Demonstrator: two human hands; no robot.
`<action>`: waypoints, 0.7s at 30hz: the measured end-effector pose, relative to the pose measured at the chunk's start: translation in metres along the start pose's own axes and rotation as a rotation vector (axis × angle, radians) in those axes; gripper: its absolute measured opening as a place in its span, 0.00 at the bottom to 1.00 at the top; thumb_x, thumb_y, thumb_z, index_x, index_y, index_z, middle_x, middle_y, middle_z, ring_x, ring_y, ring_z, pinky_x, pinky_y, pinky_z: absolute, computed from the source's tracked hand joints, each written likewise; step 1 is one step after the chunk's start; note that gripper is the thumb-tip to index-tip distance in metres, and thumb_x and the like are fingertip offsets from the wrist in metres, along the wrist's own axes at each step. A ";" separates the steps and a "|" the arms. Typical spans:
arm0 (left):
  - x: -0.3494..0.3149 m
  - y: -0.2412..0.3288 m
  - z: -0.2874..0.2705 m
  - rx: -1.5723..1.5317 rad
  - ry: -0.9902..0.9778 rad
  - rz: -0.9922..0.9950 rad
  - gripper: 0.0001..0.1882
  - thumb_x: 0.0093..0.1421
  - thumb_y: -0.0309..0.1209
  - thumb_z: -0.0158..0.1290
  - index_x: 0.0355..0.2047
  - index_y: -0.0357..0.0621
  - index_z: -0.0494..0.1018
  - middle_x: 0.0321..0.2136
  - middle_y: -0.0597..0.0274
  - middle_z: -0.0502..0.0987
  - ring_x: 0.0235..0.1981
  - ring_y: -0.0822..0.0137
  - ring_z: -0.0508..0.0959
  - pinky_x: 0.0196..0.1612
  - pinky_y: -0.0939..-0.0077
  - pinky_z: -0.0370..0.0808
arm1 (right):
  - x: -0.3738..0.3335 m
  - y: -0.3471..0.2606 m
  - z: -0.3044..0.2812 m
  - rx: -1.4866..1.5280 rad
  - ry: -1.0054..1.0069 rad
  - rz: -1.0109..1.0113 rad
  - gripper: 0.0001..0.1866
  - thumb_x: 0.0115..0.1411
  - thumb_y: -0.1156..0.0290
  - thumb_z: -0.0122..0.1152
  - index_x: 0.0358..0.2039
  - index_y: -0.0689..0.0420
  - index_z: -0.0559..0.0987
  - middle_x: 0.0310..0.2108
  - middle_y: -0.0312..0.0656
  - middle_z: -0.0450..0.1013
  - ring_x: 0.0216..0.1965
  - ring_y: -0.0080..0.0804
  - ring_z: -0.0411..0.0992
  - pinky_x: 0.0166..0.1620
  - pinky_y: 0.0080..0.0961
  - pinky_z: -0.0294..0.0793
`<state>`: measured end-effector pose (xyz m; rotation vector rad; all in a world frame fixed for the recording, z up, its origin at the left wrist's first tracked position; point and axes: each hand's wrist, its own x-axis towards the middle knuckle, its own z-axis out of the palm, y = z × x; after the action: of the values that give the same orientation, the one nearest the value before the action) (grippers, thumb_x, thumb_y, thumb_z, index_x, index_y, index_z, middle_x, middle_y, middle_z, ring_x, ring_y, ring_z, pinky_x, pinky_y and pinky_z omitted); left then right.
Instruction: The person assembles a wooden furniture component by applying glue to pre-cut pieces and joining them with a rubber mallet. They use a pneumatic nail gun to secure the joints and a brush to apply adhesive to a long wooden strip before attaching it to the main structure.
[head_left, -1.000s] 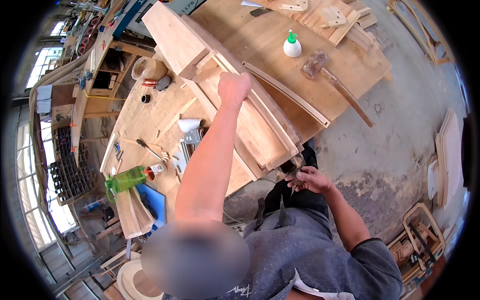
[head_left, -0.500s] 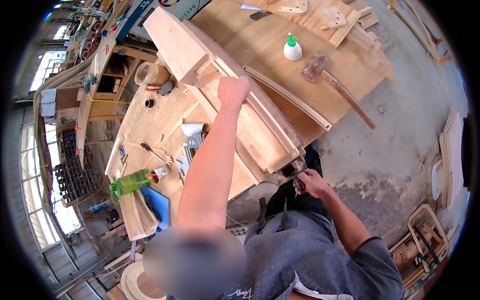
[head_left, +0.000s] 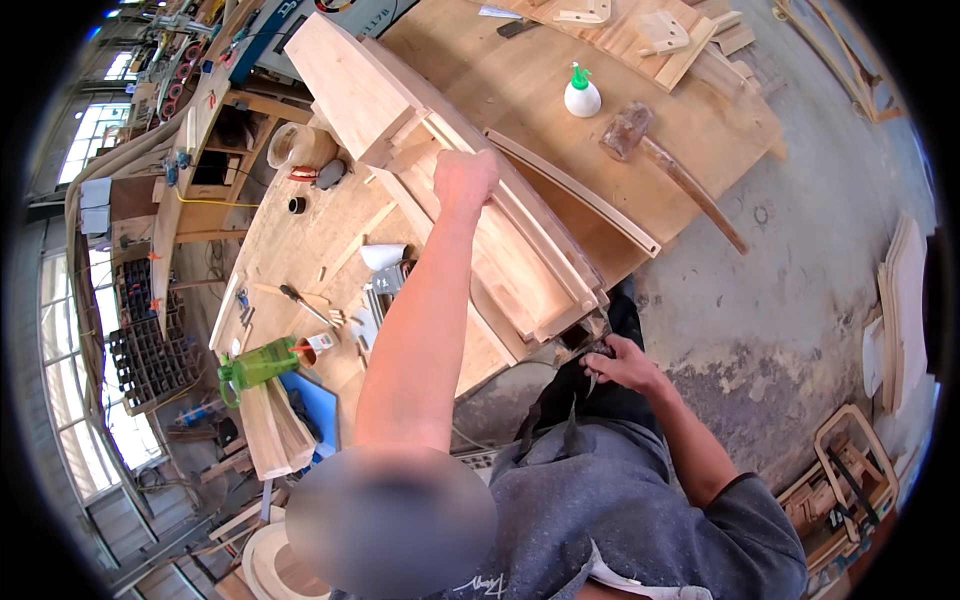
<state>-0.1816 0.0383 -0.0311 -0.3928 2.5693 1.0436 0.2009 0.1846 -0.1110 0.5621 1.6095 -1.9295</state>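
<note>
A long pale wooden frame (head_left: 535, 285) with panels and rails lies slantwise across the bench, its near end jutting past the edge. My left hand (head_left: 466, 181) is closed over one of its long rails, about midway along. Below the frame's near end, my right hand (head_left: 626, 364) grips a dark metal handle (head_left: 597, 350), which looks like part of a clamp. The fingers partly hide this handle. A dark strip runs along the frame's right side.
On the workbench (head_left: 690, 185) lie a mallet (head_left: 627, 132), a white spray bottle (head_left: 582, 98) and a loose wooden strip (head_left: 575, 193). To the left are a green bottle (head_left: 262, 365), a screwdriver (head_left: 305, 304), small dowels and a tub (head_left: 303, 147). Curved boards (head_left: 897, 310) stand at the far right.
My right hand has turned slightly and its fingers have shifted on the metal handle. The left hand keeps its place on the rail.
</note>
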 end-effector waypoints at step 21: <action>0.011 -0.020 0.015 -0.025 0.063 0.018 0.15 0.56 0.32 0.59 0.24 0.27 0.77 0.26 0.48 0.81 0.24 0.59 0.82 0.27 0.59 0.84 | 0.000 0.002 0.050 -0.822 0.389 -0.095 0.32 0.55 0.52 0.78 0.49 0.68 0.80 0.38 0.59 0.83 0.41 0.63 0.81 0.48 0.49 0.82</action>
<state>-0.1813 0.0332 -0.0584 -0.4163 2.6218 1.0865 0.2041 0.1357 -0.1031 0.5194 2.4935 -1.0711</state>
